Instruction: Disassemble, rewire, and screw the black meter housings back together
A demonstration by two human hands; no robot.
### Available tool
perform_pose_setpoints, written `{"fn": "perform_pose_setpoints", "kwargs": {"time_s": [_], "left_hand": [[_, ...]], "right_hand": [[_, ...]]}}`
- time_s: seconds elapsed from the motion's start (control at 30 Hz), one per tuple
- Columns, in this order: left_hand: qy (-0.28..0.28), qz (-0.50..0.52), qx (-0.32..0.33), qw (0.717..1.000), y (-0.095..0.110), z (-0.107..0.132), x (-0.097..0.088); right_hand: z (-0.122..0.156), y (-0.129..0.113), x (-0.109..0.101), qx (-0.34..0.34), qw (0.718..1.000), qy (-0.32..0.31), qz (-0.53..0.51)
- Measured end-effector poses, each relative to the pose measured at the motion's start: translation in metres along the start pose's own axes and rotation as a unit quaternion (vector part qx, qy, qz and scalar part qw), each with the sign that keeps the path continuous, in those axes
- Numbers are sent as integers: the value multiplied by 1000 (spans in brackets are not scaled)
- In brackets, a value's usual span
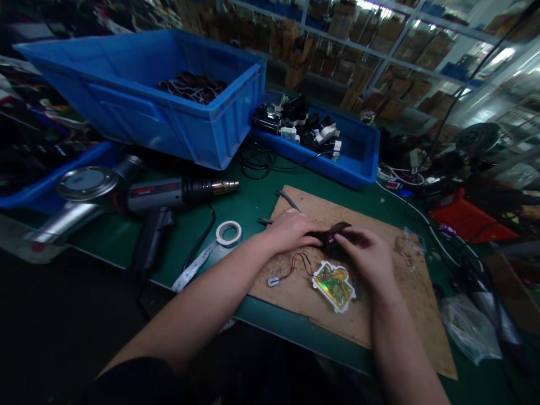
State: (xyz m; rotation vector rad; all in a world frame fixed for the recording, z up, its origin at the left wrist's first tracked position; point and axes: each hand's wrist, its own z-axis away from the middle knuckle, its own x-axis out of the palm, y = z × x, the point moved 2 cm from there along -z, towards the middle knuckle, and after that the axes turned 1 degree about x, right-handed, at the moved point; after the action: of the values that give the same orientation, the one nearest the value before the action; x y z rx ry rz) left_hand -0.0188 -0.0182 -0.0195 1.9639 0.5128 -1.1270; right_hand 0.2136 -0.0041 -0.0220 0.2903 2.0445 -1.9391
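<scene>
Over a brown board (291, 304), both my hands close on one small black part (331, 243) with a reddish-white mark. My left hand (291, 232) grips its left side, fingers pointing right. On its other side, my right hand (369, 253) pinches it between thumb and fingers. The fingers hide much of the part, so its exact kind is unclear. Just below lies a circuit board in a white frame (335, 287), yellowish-green with a lit spot. Red and black wires run from it to a small white connector (273, 281). Dark cable ends (287, 198) stick out beyond my left hand.
A heat gun (169, 194) and a roll of white tape (228, 233) lie left. Behind stand a large blue bin (156, 118) with wires and a blue tray (358, 152) with black and white parts. A plastic bag (470, 326) and red bin (466, 219) are right.
</scene>
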Motion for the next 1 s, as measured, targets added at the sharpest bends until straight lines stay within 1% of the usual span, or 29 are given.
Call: {"fn": "perform_pose_setpoints", "kwargs": {"time_s": [0.03,0.1,0.2,0.27,0.43,0.6,0.73,0.87,1.0], "left_hand": [[1,-4,4,1000,0,0,0],[3,-10,10,1000,0,-1,-1],[4,-14,16,1000,2,-1,-2],[1,-11,14,1000,4,-2,-3],[3,-1,-6,1000,8,-2,-2],[6,-4,-23,1000,11,-2,1],[12,-1,-36,999,13,-1,4],[23,-1,-59,998,12,0,6],[19,3,-67,998,12,0,6]], "right_hand": [[1,-1,2,-9,999,8,-36],[2,-2,6,7,996,-3,-91],[2,-1,9,52,992,-68,-88],[1,0,8,66,990,-90,-84],[-1,5,6,115,985,-69,-109],[1,4,9,131,983,-40,-122],[0,1,10,135,984,-33,-114],[0,-2,10,124,987,-29,-102],[3,-1,10,103,992,-20,-76]]}}
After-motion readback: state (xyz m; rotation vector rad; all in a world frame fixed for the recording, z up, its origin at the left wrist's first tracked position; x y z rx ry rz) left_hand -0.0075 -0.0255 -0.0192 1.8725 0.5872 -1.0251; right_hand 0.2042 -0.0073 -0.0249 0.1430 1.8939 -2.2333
